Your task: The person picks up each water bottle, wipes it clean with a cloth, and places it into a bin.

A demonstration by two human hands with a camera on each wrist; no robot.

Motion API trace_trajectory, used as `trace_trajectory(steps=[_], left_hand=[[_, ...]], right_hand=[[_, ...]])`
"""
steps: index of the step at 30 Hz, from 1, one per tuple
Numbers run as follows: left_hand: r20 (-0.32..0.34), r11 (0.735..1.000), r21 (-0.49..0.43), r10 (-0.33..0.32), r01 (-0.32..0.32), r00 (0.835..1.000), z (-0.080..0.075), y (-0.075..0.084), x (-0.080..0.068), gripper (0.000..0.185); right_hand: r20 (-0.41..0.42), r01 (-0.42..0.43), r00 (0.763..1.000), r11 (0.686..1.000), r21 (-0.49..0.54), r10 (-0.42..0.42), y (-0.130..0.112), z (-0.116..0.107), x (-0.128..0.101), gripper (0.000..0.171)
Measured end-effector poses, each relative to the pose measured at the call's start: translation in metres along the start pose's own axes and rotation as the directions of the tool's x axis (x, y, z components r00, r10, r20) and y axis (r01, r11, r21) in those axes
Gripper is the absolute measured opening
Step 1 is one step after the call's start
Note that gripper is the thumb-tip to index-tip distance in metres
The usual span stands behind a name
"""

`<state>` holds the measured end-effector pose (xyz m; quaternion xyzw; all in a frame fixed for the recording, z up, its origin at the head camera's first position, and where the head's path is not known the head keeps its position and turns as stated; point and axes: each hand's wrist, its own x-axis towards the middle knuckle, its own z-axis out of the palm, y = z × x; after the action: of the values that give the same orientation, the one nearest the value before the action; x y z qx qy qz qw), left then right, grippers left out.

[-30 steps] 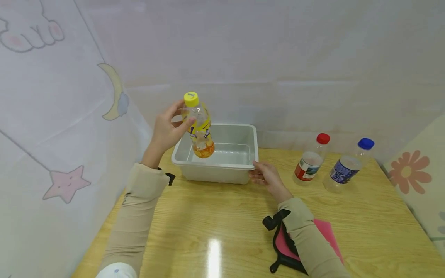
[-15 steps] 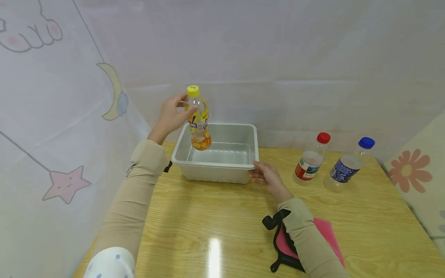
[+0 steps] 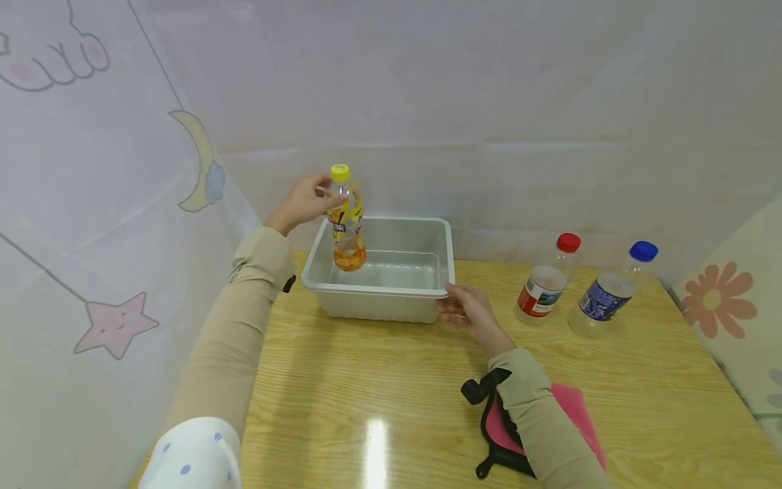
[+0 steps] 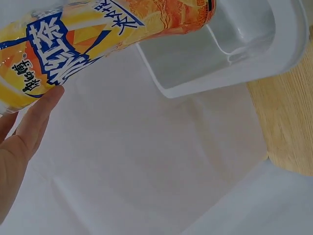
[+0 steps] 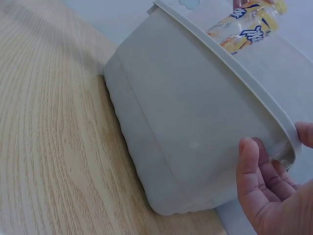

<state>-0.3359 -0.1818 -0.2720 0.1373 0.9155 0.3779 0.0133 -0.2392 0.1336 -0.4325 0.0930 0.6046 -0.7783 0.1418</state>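
Observation:
My left hand (image 3: 303, 199) grips a yellow-capped bottle (image 3: 346, 217) near its neck and holds it upright over the left end of a grey plastic tub (image 3: 421, 293), its base down between the tub walls. The left wrist view shows the bottle's yellow and orange label (image 4: 93, 34) against my fingers (image 4: 36, 115), with the tub (image 4: 288, 44) below. My right hand (image 3: 467, 309) holds the tub's near right corner; the right wrist view has my fingers (image 5: 257, 166) curled under the rim of the tub (image 5: 195, 127) and the bottle (image 5: 242, 27) behind it.
A red-capped bottle (image 3: 546, 282) and a blue-capped bottle (image 3: 607, 292) stand on the wooden table (image 3: 366, 380) right of the tub. A pink and black item (image 3: 574, 407) lies under my right forearm. White curtain walls close in on the left and back.
My left hand carried the bottle farther back and then lower, so its base now sits inside the tub's left end. My right hand stayed on the tub corner.

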Motion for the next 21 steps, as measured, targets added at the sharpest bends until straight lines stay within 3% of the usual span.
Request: trace_trajectory(steps=[10, 21], left_hand=[[0.099, 0.995, -0.048, -0.081, 0.086, 0.992, 0.003, -0.014, 0.007, 0.063], [0.191, 0.991, 0.007, -0.131, 0.132, 0.973, 0.016, -0.042, 0.008, 0.058]], right_hand=[[-0.017, 0.005, 1.0, 1.0, -0.018, -0.005, -0.001, 0.001, -0.001, 0.026], [-0.004, -0.004, 1.0, 1.0, -0.004, 0.004, 0.0, 0.008, -0.002, 0.03]])
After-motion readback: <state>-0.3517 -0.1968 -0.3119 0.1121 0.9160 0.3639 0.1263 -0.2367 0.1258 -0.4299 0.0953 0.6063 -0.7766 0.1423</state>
